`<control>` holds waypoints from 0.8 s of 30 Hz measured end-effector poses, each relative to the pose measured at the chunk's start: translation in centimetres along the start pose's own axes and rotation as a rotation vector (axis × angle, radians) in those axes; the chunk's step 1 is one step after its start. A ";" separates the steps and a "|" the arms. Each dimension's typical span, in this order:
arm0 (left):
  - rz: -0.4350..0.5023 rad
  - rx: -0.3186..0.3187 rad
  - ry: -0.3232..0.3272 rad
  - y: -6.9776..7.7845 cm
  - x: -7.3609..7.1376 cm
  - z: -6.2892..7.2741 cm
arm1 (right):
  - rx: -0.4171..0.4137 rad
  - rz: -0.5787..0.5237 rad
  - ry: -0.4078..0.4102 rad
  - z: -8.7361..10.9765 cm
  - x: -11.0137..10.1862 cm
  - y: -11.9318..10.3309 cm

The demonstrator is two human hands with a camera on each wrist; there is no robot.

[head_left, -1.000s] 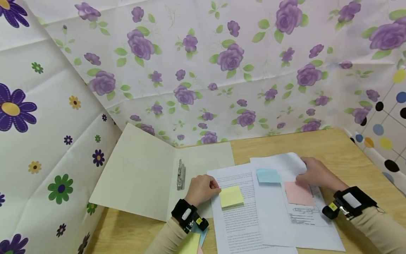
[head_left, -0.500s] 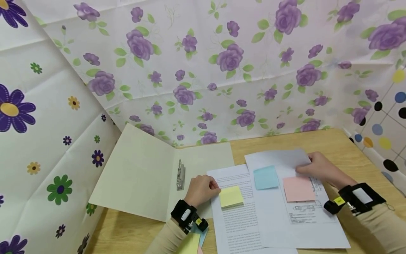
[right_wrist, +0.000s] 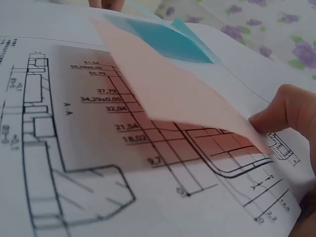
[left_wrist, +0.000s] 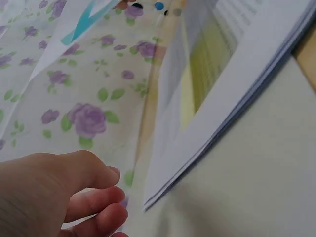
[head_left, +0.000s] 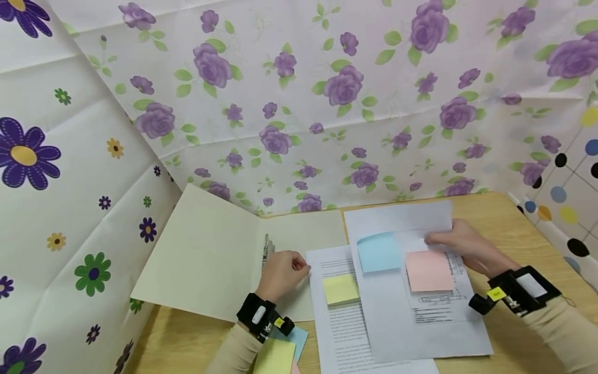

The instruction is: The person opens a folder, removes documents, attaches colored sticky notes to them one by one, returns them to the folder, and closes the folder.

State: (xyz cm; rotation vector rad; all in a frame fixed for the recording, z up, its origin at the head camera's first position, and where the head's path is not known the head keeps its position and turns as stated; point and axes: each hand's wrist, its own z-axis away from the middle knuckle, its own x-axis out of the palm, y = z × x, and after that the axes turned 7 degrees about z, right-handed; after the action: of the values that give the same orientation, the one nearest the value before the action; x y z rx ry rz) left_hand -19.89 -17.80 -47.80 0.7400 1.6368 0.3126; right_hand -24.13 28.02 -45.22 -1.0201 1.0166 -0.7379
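Note:
My right hand pinches the right edge of a printed drawing sheet, its thumb on top. A blue sticky note and a pink sticky note are stuck on that sheet; in the right wrist view the pink note's free edge curls up over the drawing. Partly under the sheet lie text pages bearing a yellow sticky note. Beside their left edge hovers my left hand, fingers loosely bent, holding nothing; the left wrist view shows its thumb and fingertips just off the pages' corner.
An open cream folder lies at left, its cover raised. A metal clip sits near its spine, partly behind my left hand. Loose yellow and blue notes lie by my left wrist. Patterned cloth walls surround the wooden table.
The drawing sheet has moved left and away from me in my right hand, overlapping more of the text pages. My left hand has let go of the pages' edge and shifted left.

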 end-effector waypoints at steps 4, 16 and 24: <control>0.002 -0.014 0.069 -1.2 -2.1 0.6 | 0.007 -0.082 -0.064 -0.6 2.3 -0.9; 0.012 -0.066 0.110 -3.1 -3.8 2.4 | 0.062 -0.028 -0.072 -3.5 9.1 -1.4; 0.010 -0.022 0.026 -2.3 -2.4 2.8 | -0.029 0.336 -0.003 -4.7 12.1 -1.0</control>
State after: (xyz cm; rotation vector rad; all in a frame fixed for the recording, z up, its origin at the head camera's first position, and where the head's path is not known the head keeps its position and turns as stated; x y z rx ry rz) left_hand -17.81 -21.63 -47.84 0.7306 1.6517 0.3485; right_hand -24.03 15.55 -48.99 -0.8458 1.1632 -0.4465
